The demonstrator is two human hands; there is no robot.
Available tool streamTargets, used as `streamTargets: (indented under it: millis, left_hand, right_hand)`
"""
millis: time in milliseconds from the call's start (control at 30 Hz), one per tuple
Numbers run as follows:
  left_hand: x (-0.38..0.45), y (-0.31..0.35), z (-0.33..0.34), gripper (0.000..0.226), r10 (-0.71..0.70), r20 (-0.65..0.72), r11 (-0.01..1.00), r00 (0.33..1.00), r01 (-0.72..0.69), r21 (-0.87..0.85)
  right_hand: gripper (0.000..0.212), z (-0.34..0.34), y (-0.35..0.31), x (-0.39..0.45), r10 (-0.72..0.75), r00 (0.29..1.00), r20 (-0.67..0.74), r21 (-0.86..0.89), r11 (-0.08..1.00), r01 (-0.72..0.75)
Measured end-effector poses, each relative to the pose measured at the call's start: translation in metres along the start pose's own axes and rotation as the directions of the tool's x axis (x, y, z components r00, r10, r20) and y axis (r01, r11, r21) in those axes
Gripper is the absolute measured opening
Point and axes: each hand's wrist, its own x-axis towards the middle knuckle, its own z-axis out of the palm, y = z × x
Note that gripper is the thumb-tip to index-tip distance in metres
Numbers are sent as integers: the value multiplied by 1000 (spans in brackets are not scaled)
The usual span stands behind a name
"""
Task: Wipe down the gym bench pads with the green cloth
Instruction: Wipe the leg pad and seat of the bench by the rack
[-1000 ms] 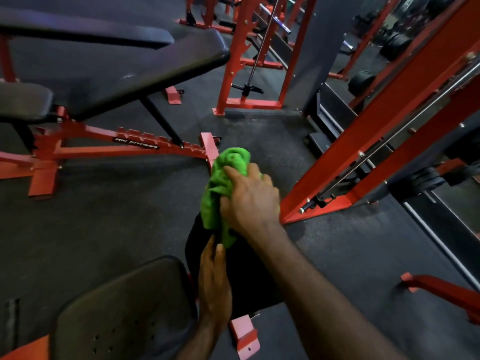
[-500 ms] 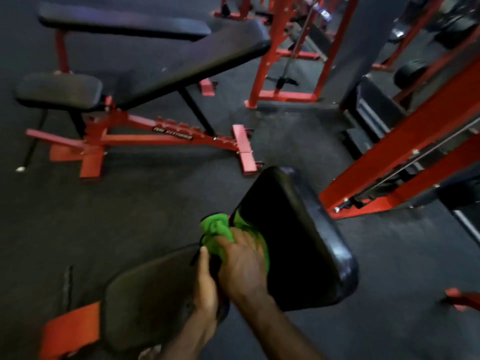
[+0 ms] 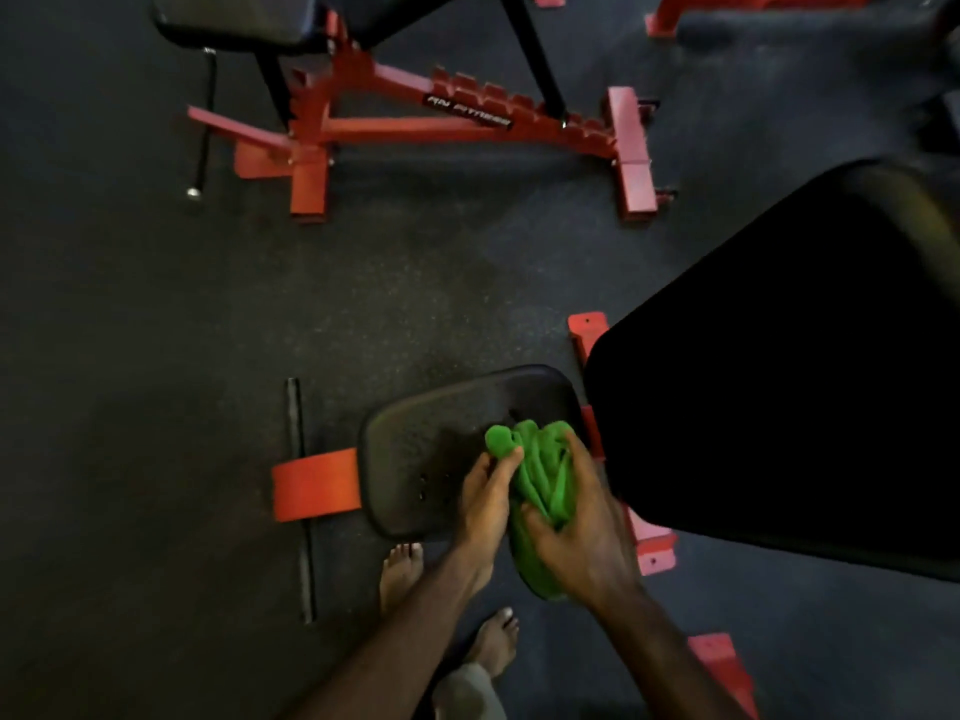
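- Bunched green cloth (image 3: 545,480) held by both hands: right hand (image 3: 584,537) curled round it, left hand (image 3: 485,498) pinching its upper end.
- Seat pad (image 3: 415,449) directly under and left of the grip, nearer the left hand; back pad (image 3: 779,381) rising to the right.

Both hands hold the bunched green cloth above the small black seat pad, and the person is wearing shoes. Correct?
Not quite. The head view shows bare feet, no shoes. The rest holds: left hand and right hand hold the bunched green cloth above the small black seat pad.

Cloth (image 3: 543,480) above seat pad (image 3: 415,454)
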Motion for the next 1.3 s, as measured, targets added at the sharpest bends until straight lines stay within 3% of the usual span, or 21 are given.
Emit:
streamTargets:
  millis: [133,300,433,567,633,733,800,867,967,1033,1200,1300]
  left_hand:
    - [27,-18,-41,22,-93,39,990,995,88,112]
    - [63,-15,-55,32,-146,36,971,989,136,196]
    - [81,1,-53,31,-237,155,958,959,204,199]
    - [87,10,-63,30,-300,352,935,887,201,290]
    - [88,8,-69,28,-196,346,943,918,80,323]
    - [94,1,-84,25,99,184,932,978,-155,326]
    - [104,-6,-97,19,287,75,828,955,-287,481]
    - [110,-11,-101,19,449,74,662,890,-388,641]
    - [117,-20,-80,36,493,372,347,786,-570,744]
    - [130,-27,-68,44,491,466,174,736,-607,776]
    - [171,-19,-70,61,589,323,126,741,-479,869]
    - [180,-24,-81,68,595,351,35,723,-459,888]
  right_hand:
    - [85,48,12,10,85,996,-8,-12,996,-85]
    - [83,86,24,44,7,993,-118,-124,992,-22]
    - [93,101,25,59,-52,997,-61,5,999,53]
    - [81,91,31,61,-24,993,-116,183,982,45]
    - [75,83,34,59,-9,993,-114,195,980,32]
    - [69,75,42,50,93,964,-250,166,985,-52]
    - [72,72,53,48,170,909,-380,179,978,-108]
    - [82,75,62,53,220,867,-448,150,974,-169]
    - [92,92,68,66,205,865,-457,-6,972,-234]
    - [98,104,70,75,204,865,-458,-125,949,-290]
    - [98,125,88,77,160,870,-467,-322,885,-336]
    - [95,136,89,76,150,914,-376,-351,890,-291]
